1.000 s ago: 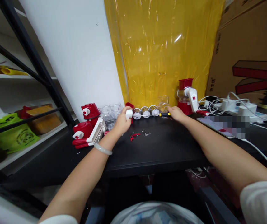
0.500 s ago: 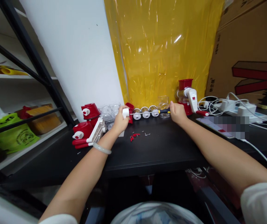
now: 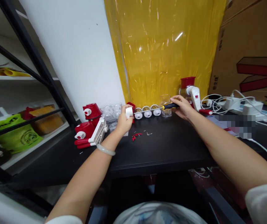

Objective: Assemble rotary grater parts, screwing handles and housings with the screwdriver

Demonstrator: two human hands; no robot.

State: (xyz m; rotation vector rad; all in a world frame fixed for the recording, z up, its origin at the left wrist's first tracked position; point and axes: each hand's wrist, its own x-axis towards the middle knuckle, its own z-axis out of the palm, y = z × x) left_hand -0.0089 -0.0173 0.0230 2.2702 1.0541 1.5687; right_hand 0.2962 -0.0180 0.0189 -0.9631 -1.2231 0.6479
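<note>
My left hand (image 3: 124,121) is wrapped round a small white part (image 3: 129,112) above the black table. In my right hand (image 3: 182,106) is the black and yellow handle of a screwdriver (image 3: 169,106), its long shaft pointing left to the white part. Whether the tip touches it is too small to tell. Behind the shaft stand metal drums with white hubs (image 3: 147,114). Small red pieces (image 3: 136,135) and thin screws (image 3: 148,134) lie on the table between my hands.
Red and white grinder bodies (image 3: 90,124) and clear plastic cups (image 3: 111,111) stand at the left. An assembled grinder (image 3: 194,93), a phone (image 3: 219,122) and a power strip with cables (image 3: 261,114) are at the right. The black table's (image 3: 156,158) front edge runs below.
My right hand has shifted a little right and its fingers have loosened round the handle, showing more of it. The screwdriver handle has risen slightly. The whole view has shifted slightly.
</note>
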